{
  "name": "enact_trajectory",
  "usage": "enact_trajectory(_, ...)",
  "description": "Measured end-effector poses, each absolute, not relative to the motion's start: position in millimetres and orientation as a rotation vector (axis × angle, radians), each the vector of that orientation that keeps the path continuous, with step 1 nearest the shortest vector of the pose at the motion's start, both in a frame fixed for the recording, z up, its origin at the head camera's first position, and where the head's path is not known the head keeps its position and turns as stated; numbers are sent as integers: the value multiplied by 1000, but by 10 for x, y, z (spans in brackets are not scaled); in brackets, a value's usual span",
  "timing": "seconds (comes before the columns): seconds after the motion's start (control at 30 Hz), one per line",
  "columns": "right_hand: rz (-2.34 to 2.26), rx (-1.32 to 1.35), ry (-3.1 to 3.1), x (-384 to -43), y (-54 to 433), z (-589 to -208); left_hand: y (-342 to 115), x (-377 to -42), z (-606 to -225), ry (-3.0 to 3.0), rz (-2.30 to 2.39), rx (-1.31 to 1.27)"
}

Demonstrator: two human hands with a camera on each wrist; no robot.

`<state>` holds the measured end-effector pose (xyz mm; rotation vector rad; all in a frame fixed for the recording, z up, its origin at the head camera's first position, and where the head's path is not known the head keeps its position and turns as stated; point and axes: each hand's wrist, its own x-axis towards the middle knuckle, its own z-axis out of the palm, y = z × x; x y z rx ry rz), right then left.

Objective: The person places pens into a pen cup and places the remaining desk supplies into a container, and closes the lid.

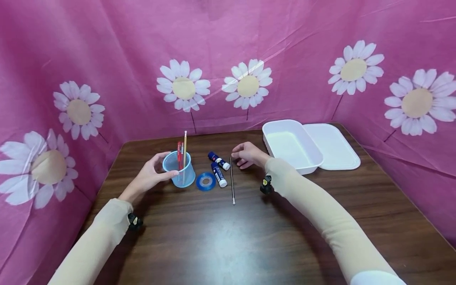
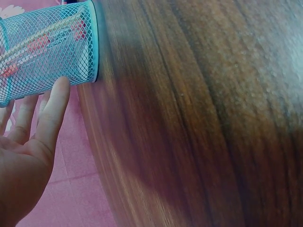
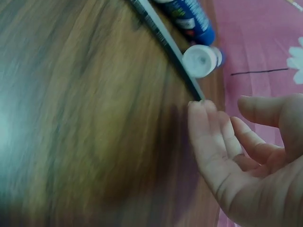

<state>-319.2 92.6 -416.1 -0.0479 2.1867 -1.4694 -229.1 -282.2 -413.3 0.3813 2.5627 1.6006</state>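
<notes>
On the left of the table, my left hand (image 1: 153, 174) holds a light-blue mesh pen cup (image 2: 47, 52), thumb at its near side and fingers around its far left side. Standing in the cup are a yellowish pencil (image 1: 185, 148) and red pens (image 1: 179, 152). A dark, silvery pencil (image 1: 232, 182) lies lengthwise on the table. At its far end, the fingertips of my right hand (image 3: 251, 165) touch or nearly touch it, the thumb held apart. Just left of this pencil lie two blue-and-white glue sticks (image 1: 219, 175) and a roll of blue tape (image 1: 206, 181).
A white plastic box (image 1: 293, 144) sits at the back right, with its flat white lid (image 1: 336, 146) beside it. Pink cloth with daisies (image 1: 213, 35) hangs behind and along both sides of the brown wooden table (image 1: 199, 237).
</notes>
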Motion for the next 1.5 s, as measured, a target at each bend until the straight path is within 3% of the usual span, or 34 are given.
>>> enact_trajectory(0.67, -1204, 23, 2424, -3241, 721, -4167, -2836, -2329, -4069, 2548, 1637, 414)
enact_trajectory(1.5, -1233, 89, 2386, -3194, 760, -4187, -2824, -2313, -4127, 2523, 1641, 381)
